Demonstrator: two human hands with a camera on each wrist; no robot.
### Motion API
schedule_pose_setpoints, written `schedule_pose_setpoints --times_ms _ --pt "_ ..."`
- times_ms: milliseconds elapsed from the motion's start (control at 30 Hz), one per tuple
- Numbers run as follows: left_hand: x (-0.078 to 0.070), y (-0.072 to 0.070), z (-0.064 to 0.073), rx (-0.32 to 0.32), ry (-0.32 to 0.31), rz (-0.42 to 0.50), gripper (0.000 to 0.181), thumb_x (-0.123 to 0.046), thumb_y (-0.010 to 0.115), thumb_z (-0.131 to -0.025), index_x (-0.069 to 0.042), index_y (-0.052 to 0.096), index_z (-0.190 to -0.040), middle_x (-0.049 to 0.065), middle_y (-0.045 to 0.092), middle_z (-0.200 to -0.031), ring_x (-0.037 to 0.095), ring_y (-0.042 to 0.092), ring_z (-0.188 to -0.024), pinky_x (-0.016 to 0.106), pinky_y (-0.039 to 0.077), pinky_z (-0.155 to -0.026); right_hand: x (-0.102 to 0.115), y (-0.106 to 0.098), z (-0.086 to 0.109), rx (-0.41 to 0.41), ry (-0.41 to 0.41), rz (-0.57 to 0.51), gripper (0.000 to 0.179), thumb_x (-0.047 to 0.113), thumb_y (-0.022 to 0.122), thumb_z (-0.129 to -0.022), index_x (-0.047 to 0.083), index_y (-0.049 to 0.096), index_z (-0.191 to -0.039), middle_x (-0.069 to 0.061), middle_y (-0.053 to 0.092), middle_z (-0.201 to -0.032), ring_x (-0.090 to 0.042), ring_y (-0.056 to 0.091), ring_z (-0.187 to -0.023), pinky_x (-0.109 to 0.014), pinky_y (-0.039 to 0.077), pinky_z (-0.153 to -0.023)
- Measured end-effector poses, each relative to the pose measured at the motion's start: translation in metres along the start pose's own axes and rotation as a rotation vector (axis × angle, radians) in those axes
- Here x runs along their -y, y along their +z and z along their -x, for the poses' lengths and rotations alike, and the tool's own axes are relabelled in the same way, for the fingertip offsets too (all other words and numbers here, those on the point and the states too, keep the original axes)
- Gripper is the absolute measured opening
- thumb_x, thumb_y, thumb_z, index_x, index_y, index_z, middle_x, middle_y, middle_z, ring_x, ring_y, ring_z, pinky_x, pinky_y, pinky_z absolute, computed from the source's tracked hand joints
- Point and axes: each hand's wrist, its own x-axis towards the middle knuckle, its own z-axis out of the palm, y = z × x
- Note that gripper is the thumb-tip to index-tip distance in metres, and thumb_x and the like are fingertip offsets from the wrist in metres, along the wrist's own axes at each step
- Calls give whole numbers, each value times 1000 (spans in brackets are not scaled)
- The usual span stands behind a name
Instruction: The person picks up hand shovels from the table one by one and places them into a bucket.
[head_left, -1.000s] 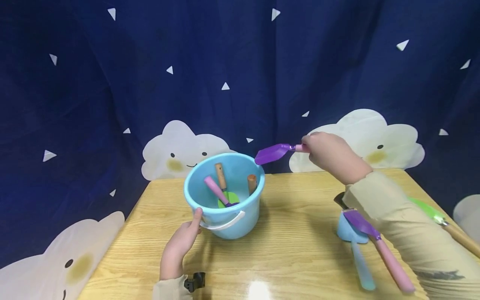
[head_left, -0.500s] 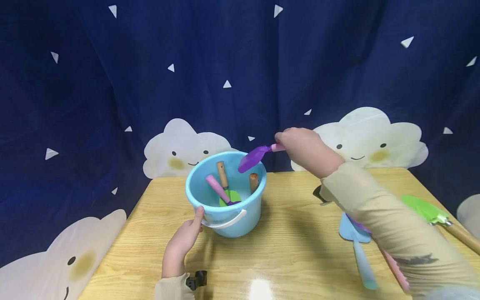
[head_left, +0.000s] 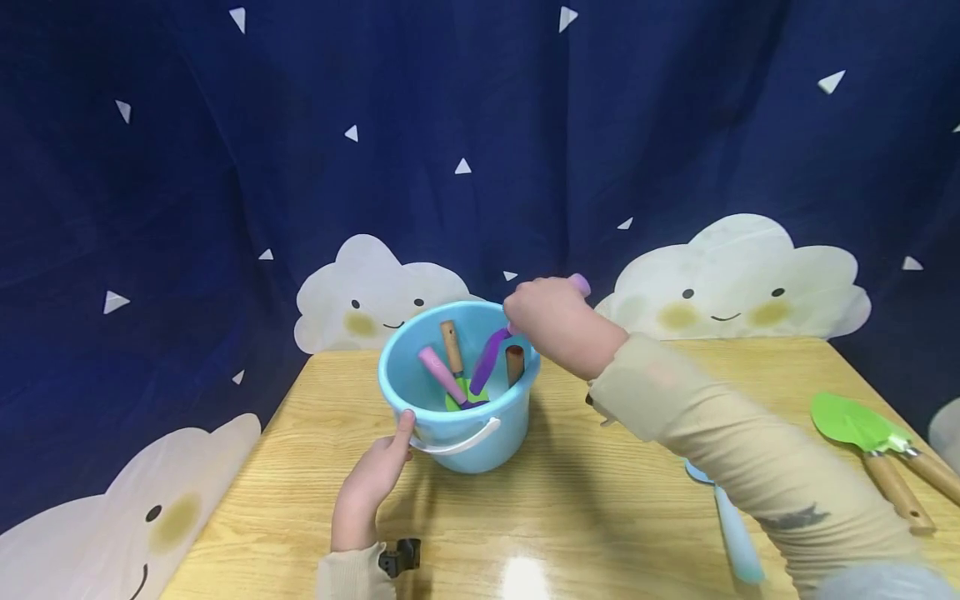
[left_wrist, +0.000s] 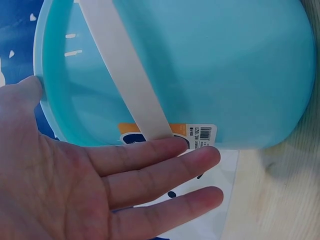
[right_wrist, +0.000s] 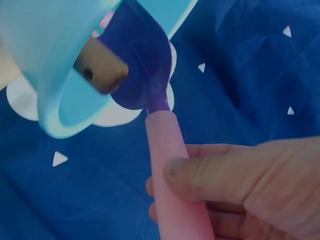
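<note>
My right hand (head_left: pixel 551 321) grips the pink handle of a purple-bladed toy shovel (head_left: pixel 487 362), whose blade slants down inside the light blue bucket (head_left: pixel 457 442). In the right wrist view the thumb lies along the front of the pink handle (right_wrist: pixel 172 175), fingers behind it. My left hand (head_left: pixel 375 475) rests on the bucket's near left side, thumb at the rim. In the left wrist view its other fingers lie straight against the wall and white bail (left_wrist: pixel 135 75). Inside the bucket stand a pink-handled shovel (head_left: pixel 442 375) and two wooden-handled tools, one handle (head_left: pixel 452 346) at the back; a green blade shows below.
On the wooden table (head_left: pixel 600 525), two green shovels with wooden handles (head_left: pixel 855 425) lie at the right. A light blue shovel (head_left: pixel 738 533) lies partly under the right forearm. A dark blue curtain (head_left: pixel 420 100) with clouds hangs behind.
My right hand has moved left to the bucket, and the purple blade has gone from outside the rim to tipped down inside it. The left hand stays on the bucket.
</note>
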Motion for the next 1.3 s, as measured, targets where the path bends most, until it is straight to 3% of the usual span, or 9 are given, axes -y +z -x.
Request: schedule_pose_setpoints --times_ms 167,333,567,733,1033,1300 --pt "-1 0 1 -9 -15 -9 87 -59 12 -91 15 44 -122 27 57 -108 44 49 -105 58 35 -86 14 6 -4 31 -50 87 5 9 64 -71 13 65 -74 0 55 -64 -18 46 -56 -50 45 -56" --pt "-1 -1 2 -14 -24 -11 88 -60 12 -91 15 44 -122 27 57 -108 45 49 -105 59 36 -85 25 14 -7 27 -103 180 16 4 66 -63 11 52 -64 0 46 -56 -15 37 -51 -34 44 -49" --pt "1 0 0 -23 -9 -34 85 -58 12 -92 15 46 -120 26 58 -106 43 51 -103 56 37 -85 41 23 -9 26 -150 201 15 4 63 -72 11 52 -65 -2 55 -62 -13 41 -54 -35 50 -56" --pt "2 0 -1 -23 0 -33 84 -57 12 -93 14 46 -121 27 57 -108 42 51 -103 56 36 -86 49 31 -15 34 -140 214 9 5 63 -74 14 61 -70 1 55 -62 -11 38 -52 -25 40 -48" --pt "4 2 -2 -24 12 -17 83 -56 13 -93 14 46 -121 27 57 -108 41 52 -102 56 36 -86 63 51 -29 180 -96 166 10 10 59 -82 19 62 -86 2 51 -68 -14 40 -57 -35 38 -54" --pt "0 3 -1 -28 -3 -21 84 -58 12 -92 13 46 -122 25 58 -108 41 52 -103 57 36 -85 71 63 -35 176 -110 225 11 10 56 -87 13 66 -91 -1 62 -78 -14 48 -61 -41 48 -65"
